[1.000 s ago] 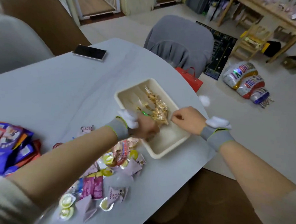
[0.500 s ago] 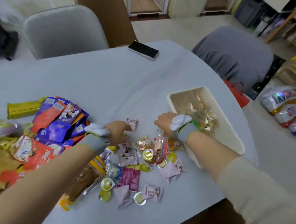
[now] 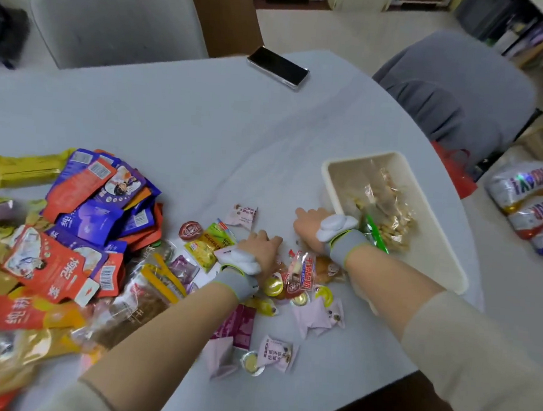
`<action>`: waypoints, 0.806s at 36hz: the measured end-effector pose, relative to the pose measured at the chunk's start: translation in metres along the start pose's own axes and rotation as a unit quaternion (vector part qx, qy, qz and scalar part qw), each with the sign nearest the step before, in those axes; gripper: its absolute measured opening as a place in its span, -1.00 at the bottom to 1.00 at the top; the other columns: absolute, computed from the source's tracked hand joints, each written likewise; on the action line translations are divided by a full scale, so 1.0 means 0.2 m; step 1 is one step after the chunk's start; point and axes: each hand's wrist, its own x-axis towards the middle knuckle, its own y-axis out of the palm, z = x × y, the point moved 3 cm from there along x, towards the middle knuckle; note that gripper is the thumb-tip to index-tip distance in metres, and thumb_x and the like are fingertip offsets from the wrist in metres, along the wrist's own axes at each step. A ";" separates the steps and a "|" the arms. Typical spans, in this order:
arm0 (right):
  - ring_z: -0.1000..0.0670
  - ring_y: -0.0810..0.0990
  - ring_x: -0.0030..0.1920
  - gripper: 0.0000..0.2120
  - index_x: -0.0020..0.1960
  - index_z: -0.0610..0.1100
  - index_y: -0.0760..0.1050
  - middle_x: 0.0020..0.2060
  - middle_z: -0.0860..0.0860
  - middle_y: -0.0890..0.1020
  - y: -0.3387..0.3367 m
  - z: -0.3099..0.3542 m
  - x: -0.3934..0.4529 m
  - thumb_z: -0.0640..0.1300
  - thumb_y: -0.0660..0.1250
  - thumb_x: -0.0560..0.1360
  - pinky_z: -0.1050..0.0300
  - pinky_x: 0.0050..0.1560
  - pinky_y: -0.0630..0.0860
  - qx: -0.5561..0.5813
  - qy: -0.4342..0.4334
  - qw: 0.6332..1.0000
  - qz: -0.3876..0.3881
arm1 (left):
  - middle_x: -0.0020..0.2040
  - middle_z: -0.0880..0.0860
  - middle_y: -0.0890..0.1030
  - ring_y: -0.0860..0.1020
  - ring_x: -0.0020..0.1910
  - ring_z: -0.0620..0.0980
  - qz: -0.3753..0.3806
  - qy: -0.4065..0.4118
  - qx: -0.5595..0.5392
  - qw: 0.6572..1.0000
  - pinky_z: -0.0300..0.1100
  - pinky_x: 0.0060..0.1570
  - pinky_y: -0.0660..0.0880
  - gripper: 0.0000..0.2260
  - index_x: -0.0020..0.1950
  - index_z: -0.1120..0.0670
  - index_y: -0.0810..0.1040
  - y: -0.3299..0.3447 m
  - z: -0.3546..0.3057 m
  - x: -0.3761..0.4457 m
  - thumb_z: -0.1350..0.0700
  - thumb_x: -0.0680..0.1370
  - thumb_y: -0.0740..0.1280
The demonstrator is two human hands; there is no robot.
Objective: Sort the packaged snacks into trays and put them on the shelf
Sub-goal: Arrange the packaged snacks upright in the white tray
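Head view: small packaged snacks (image 3: 300, 283) lie scattered on the table (image 3: 179, 129), just left of the cream tray (image 3: 444, 266), which holds clear-wrapped snacks (image 3: 387, 209). Left hand (image 3: 261, 246) and right hand (image 3: 310, 223) rest knuckles-up on the scatter; finger positions cannot be told. Larger red and purple packets (image 3: 85, 213) are piled at left. A phone (image 3: 277, 66) lies at the far edge.

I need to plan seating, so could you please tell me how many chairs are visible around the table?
2: a light grey chair at the table's far left side, and a darker grey fabric-covered chair at its far right. Others may sit outside the view.
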 end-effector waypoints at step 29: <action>-0.17 0.52 0.16 -0.56 0.33 -0.06 0.41 0.27 -0.13 0.37 0.11 0.15 -0.34 -0.10 0.35 0.46 0.14 -0.06 0.41 0.002 -0.034 0.994 0.103 | -0.03 0.14 0.58 0.55 0.00 0.13 -0.145 -0.113 -0.433 0.883 0.00 0.08 0.46 -0.79 0.13 0.19 0.48 -0.08 0.21 -0.38 0.08 0.59 0.27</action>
